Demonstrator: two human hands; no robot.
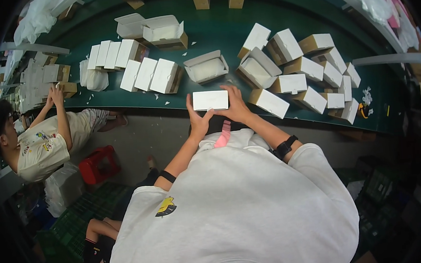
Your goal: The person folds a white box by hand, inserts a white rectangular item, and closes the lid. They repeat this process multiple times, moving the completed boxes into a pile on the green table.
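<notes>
A small closed white box (210, 100) is held flat between both my hands over the near edge of the green table (223, 33). My left hand (197, 121) grips its left end with the thumb up along the side. On its right end lies my right hand (236, 105), fingers spread over the top edge. An open white box (206, 67) with a brown outside lies on the table just beyond the held one.
Several closed white boxes (148, 73) stand in rows to the left, and a loose pile of white and brown boxes (309, 75) lies to the right. A seated co-worker (45, 143) at the left handles flat boxes (45, 77). A red stool (98, 164) and green crates (75, 219) are below.
</notes>
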